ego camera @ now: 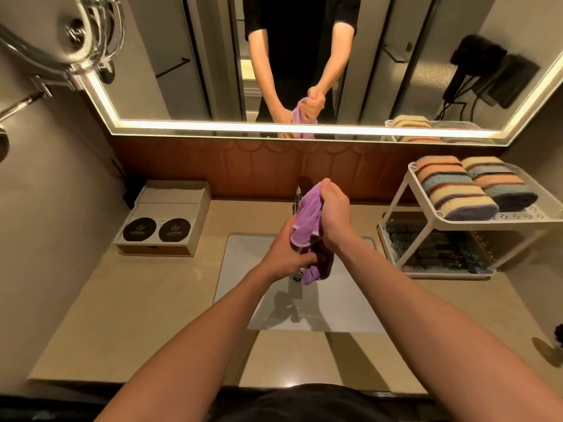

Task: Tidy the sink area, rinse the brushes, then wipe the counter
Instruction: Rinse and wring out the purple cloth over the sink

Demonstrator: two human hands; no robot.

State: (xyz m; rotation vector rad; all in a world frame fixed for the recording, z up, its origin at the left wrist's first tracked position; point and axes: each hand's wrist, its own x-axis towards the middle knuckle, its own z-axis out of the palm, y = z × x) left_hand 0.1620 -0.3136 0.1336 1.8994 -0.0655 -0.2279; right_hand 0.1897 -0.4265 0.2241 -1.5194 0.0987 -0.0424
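Observation:
A purple cloth (307, 214) hangs twisted above the white sink (240, 263). My right hand (335, 214) grips its upper end, near the faucet. My left hand (286, 254) grips its lower part, and a short tail of cloth pokes out below the fingers. Most of the faucet (300, 193) is hidden behind the cloth and my hands. A beige counter (131, 306) surrounds the sink. No brushes are plainly visible.
A white box (164, 217) with two black round lids stands on the counter at the left. At the right, a white two-tier rack (405, 190) holds rolled striped towels (469, 184) on top. A lit mirror (189, 123) hangs behind. A dark object (559, 333) sits at the far right edge.

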